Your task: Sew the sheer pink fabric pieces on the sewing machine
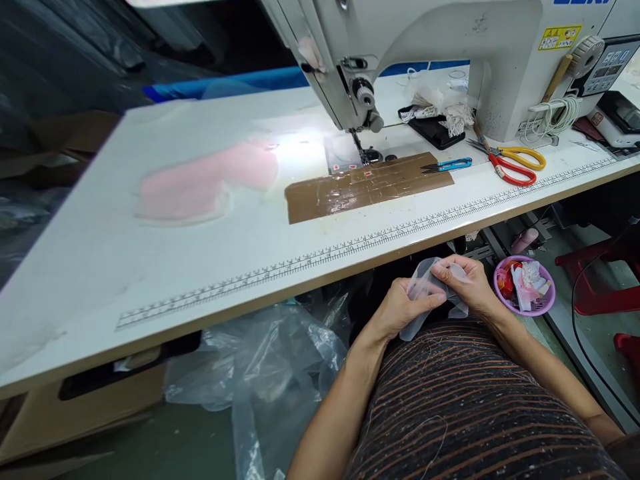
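Just past the table's front edge, above my lap, both hands hold a thin, see-through white piece of fabric [423, 279]. My left hand [400, 308] pinches its left side between thumb and fingers. On its other side, my right hand [467, 283] grips it with the thumb on top. The sheer fabric hangs a little below the fingers. Beyond them stands a white sewing machine [430, 27] on a white table [165, 267]. Pink and white fabric pieces [200, 183] lie left of the machine's needle.
Brown tape [320, 200] covers the table before the needle, with blue thread snips [453, 165] on it. Red and yellow-handled scissors [513, 167] lie right. Lace scraps [457, 119] sit behind. Below are a purple basket [547, 297], red stools [595, 280] and clear plastic bags [270, 353].
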A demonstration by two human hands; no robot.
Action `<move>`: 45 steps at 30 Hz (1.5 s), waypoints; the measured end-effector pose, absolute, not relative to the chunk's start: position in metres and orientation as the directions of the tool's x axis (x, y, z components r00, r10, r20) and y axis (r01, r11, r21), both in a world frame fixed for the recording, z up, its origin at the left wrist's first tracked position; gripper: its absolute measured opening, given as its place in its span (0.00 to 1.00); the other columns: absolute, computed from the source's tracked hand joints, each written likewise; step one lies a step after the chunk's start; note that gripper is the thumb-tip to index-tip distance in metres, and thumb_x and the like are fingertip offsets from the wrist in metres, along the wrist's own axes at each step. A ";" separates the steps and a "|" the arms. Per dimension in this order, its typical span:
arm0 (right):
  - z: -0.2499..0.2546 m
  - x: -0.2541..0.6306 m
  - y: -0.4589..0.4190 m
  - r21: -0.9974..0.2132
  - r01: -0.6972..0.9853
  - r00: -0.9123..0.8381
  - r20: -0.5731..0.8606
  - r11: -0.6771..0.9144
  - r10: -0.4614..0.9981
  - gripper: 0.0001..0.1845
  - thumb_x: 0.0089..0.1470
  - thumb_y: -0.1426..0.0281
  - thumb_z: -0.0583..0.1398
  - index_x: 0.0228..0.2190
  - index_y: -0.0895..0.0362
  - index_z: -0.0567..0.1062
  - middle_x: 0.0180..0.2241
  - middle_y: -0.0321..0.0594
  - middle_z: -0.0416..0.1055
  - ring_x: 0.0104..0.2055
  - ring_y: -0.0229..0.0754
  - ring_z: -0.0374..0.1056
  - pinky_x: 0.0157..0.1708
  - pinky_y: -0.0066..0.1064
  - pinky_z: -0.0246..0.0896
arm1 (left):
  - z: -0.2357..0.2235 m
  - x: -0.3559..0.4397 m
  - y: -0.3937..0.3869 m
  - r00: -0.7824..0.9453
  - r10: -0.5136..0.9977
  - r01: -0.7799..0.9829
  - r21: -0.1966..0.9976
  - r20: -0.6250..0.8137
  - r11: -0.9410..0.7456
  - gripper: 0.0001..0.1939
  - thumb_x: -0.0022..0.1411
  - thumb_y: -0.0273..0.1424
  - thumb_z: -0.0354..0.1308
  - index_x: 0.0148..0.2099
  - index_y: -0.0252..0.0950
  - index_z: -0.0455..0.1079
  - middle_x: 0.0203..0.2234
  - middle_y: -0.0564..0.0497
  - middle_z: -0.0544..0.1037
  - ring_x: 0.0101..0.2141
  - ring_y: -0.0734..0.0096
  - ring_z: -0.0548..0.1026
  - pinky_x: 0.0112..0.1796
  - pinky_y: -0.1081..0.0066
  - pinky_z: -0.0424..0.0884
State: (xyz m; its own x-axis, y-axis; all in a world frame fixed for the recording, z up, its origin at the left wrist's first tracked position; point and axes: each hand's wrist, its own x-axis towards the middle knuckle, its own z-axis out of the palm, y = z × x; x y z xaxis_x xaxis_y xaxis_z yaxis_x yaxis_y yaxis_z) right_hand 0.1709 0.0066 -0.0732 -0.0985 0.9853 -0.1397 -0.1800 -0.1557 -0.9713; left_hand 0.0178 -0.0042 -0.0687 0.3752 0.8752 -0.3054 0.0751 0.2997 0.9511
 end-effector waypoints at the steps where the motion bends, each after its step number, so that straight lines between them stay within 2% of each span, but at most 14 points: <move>1: -0.073 0.171 0.007 -0.974 -0.173 -0.081 -0.133 -0.146 0.988 0.25 0.37 0.49 0.69 0.23 0.58 0.74 0.21 0.33 0.65 0.22 0.31 0.53 0.23 0.25 0.50 | -0.069 0.018 -0.005 0.372 0.873 0.088 0.948 -0.316 0.306 0.18 0.44 0.44 0.69 0.25 0.32 0.75 0.13 0.58 0.59 0.17 0.81 0.52 0.18 0.77 0.46; 10: -0.075 0.166 0.007 -0.969 -0.159 0.010 -0.194 -0.190 0.981 0.31 0.32 0.43 0.69 0.23 0.58 0.74 0.21 0.34 0.66 0.22 0.32 0.54 0.23 0.25 0.50 | -0.070 0.015 -0.001 0.442 0.840 0.150 0.949 -0.314 0.276 0.16 0.43 0.42 0.68 0.22 0.33 0.73 0.13 0.56 0.65 0.17 0.79 0.58 0.19 0.77 0.52; 13: -0.073 0.168 0.010 -0.967 -0.162 -0.004 -0.198 -0.196 0.980 0.34 0.31 0.40 0.68 0.25 0.59 0.75 0.21 0.34 0.66 0.22 0.31 0.54 0.22 0.25 0.49 | -0.070 0.013 -0.001 0.439 0.846 0.138 0.953 -0.303 0.270 0.18 0.44 0.44 0.69 0.26 0.33 0.76 0.13 0.58 0.62 0.16 0.80 0.56 0.19 0.77 0.51; 17: -0.066 0.174 0.013 -0.967 -0.163 -0.082 -0.185 -0.196 0.979 0.41 0.38 0.34 0.62 0.32 0.60 0.78 0.13 0.28 0.54 0.17 0.29 0.46 0.18 0.25 0.40 | -0.071 0.008 -0.002 0.376 0.896 0.036 0.970 -0.238 0.242 0.33 0.39 0.53 0.72 0.40 0.32 0.78 0.13 0.61 0.59 0.16 0.81 0.54 0.19 0.77 0.48; 20: -0.064 0.175 0.012 -0.979 -0.143 -0.053 -0.141 -0.147 0.989 0.43 0.44 0.33 0.58 0.35 0.62 0.79 0.12 0.27 0.49 0.16 0.30 0.43 0.18 0.27 0.39 | -0.073 0.007 -0.002 0.302 0.939 -0.070 0.979 -0.164 0.194 0.39 0.44 0.63 0.64 0.40 0.31 0.77 0.11 0.61 0.59 0.14 0.82 0.52 0.18 0.77 0.48; 23: -0.063 0.175 0.009 -0.993 -0.090 -0.013 -0.072 -0.073 0.997 0.44 0.48 0.34 0.55 0.41 0.63 0.79 0.12 0.28 0.51 0.16 0.31 0.44 0.19 0.28 0.43 | -0.075 0.010 -0.003 0.163 0.979 -0.099 0.985 -0.122 0.140 0.34 0.52 0.62 0.60 0.36 0.32 0.76 0.08 0.61 0.57 0.12 0.83 0.51 0.17 0.77 0.46; 26: -0.060 0.176 0.006 -1.000 0.003 0.041 0.009 0.009 0.999 0.45 0.53 0.35 0.52 0.45 0.64 0.78 0.12 0.29 0.53 0.17 0.33 0.49 0.19 0.28 0.48 | -0.074 0.013 -0.007 0.005 0.995 -0.116 0.988 -0.099 0.099 0.29 0.51 0.58 0.63 0.34 0.34 0.73 0.07 0.63 0.55 0.10 0.83 0.50 0.14 0.78 0.44; 29: -0.048 0.178 0.005 -0.987 0.114 0.045 0.117 0.111 0.992 0.42 0.57 0.38 0.49 0.45 0.62 0.79 0.14 0.31 0.56 0.18 0.34 0.54 0.20 0.28 0.53 | -0.067 0.011 -0.013 -0.123 0.992 -0.076 0.997 -0.030 0.020 0.27 0.53 0.56 0.63 0.34 0.35 0.71 0.07 0.63 0.57 0.09 0.82 0.52 0.12 0.78 0.44; 33: -0.025 0.178 0.015 -0.966 0.173 -0.071 0.180 0.190 0.981 0.42 0.58 0.37 0.48 0.40 0.62 0.79 0.14 0.30 0.57 0.15 0.32 0.54 0.18 0.27 0.54 | -0.039 -0.006 -0.014 -0.168 0.976 0.113 0.986 0.137 -0.119 0.20 0.60 0.48 0.61 0.33 0.35 0.71 0.11 0.59 0.64 0.12 0.80 0.61 0.15 0.80 0.56; 35: -0.015 0.175 0.028 -0.973 0.177 -0.144 0.125 0.150 0.982 0.43 0.56 0.36 0.47 0.39 0.62 0.78 0.14 0.30 0.58 0.13 0.31 0.52 0.15 0.26 0.51 | -0.020 -0.020 -0.009 -0.174 0.959 0.213 0.959 0.225 -0.187 0.17 0.60 0.44 0.62 0.32 0.35 0.71 0.16 0.56 0.71 0.17 0.78 0.68 0.20 0.79 0.64; 37: -0.008 0.169 0.045 -0.979 0.176 -0.220 0.063 0.103 0.973 0.43 0.54 0.35 0.47 0.37 0.62 0.77 0.15 0.30 0.61 0.12 0.30 0.53 0.13 0.25 0.49 | -0.001 -0.035 0.004 -0.151 0.958 0.264 0.944 0.244 -0.199 0.15 0.58 0.43 0.63 0.32 0.35 0.73 0.22 0.53 0.75 0.21 0.77 0.72 0.24 0.77 0.69; 40: 0.003 0.156 0.081 -0.978 0.193 -0.319 0.016 0.082 0.947 0.34 0.57 0.41 0.52 0.32 0.60 0.74 0.16 0.31 0.64 0.13 0.31 0.58 0.14 0.23 0.51 | 0.020 -0.057 0.034 -0.084 0.986 0.220 0.967 0.147 -0.125 0.17 0.55 0.43 0.66 0.34 0.34 0.72 0.27 0.51 0.78 0.23 0.73 0.76 0.28 0.73 0.74; 43: 0.015 0.138 0.119 -0.974 0.225 -0.358 -0.093 -0.011 0.929 0.20 0.64 0.59 0.55 0.26 0.59 0.71 0.17 0.32 0.68 0.17 0.31 0.64 0.18 0.20 0.57 | 0.031 -0.079 0.075 -0.020 0.999 0.132 0.991 0.038 -0.035 0.21 0.46 0.41 0.72 0.36 0.34 0.69 0.31 0.50 0.79 0.26 0.69 0.79 0.29 0.70 0.77; 45: 0.022 0.128 0.141 -0.967 0.230 -0.362 -0.187 -0.107 0.913 0.16 0.65 0.69 0.54 0.25 0.60 0.71 0.21 0.34 0.71 0.20 0.31 0.67 0.22 0.20 0.63 | 0.033 -0.091 0.103 0.055 0.997 0.089 0.994 -0.062 0.057 0.24 0.43 0.37 0.75 0.38 0.33 0.70 0.32 0.47 0.80 0.27 0.69 0.79 0.30 0.69 0.78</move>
